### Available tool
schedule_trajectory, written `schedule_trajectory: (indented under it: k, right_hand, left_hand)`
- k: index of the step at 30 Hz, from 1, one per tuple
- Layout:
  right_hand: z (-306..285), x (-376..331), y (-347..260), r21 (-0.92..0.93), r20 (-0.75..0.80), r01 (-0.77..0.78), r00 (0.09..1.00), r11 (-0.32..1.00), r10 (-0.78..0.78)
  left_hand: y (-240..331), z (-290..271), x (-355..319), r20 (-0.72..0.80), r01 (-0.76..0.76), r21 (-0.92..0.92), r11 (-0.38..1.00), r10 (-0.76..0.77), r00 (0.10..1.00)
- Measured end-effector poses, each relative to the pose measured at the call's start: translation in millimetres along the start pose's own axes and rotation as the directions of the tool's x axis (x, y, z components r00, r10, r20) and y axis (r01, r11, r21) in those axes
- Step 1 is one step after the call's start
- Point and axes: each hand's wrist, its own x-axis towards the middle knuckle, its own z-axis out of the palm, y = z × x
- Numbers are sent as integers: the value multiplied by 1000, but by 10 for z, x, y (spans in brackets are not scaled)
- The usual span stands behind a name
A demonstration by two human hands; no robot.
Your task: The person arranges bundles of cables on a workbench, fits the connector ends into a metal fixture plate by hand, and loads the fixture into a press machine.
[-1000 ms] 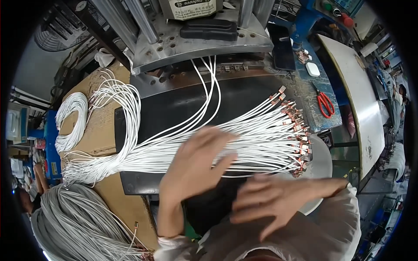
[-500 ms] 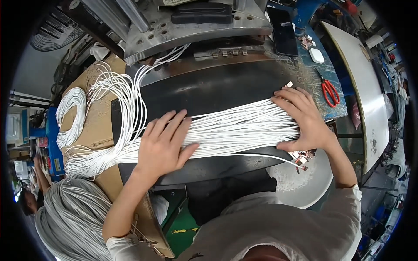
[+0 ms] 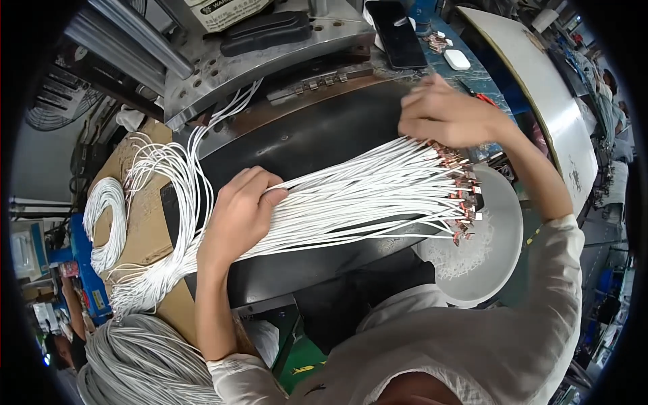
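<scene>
Left hand (image 3: pixel 237 214) is lying curled over the bundle of white wires (image 3: pixel 351 199), fingers folded down around the strands near their middle and pressing them against the black work surface (image 3: pixel 324 135), so it is closed on the bundle rather than open. Right hand (image 3: pixel 449 115) is sitting further along, at the far end of the same bundle, fingers bent and pinching at the strands just above the copper terminals (image 3: pixel 462 196); how tightly it is gripping I cannot tell. The bundle's long axis is running across the bench from lower left to upper right, fanning slightly toward the terminal ends, which are overhanging the rim of a grey round bowl (image 3: pixel 503 223). To the left the wires are sweeping round in loose loops (image 3: pixel 155 182) over a sheet of cardboard (image 3: pixel 145 229), with a separate white coil (image 3: pixel 108 223) beside them and a big grey hank (image 3: pixel 135 364) lying below. Behind the hands a metal press plate (image 3: pixel 256 61) is standing close, with a dark phone (image 3: pixel 398 34) and red-handled cutters partly hidden behind the right wrist
</scene>
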Motion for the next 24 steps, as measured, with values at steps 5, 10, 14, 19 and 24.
schedule_trajectory:
  k: [5,10,14,19,24]
  right_hand:
    - [210,467,-499,436,-81,213,977,875,-198]
    - [-88,447,-634,537,86,1,995,844,-56]
    - [-457,406,-461,150,303,-54,953,987,6]
    - [-239,592,-276,122,183,97,976,988,-118]
    - [-272,535,-215,375,248,101,947,921,-205]
  left_hand:
    - [59,36,-32,-473,146,-85,986,-168,865]
    - [-82,-44,-113,-537,201,-403,893,-409,738]
    - [18,118,-54,-278,-6,-3,1000,5,961]
    - [-10,136,2,-426,8,64,998,21,904]
    - [-32,163,-11,-425,20,131,991,37,904]
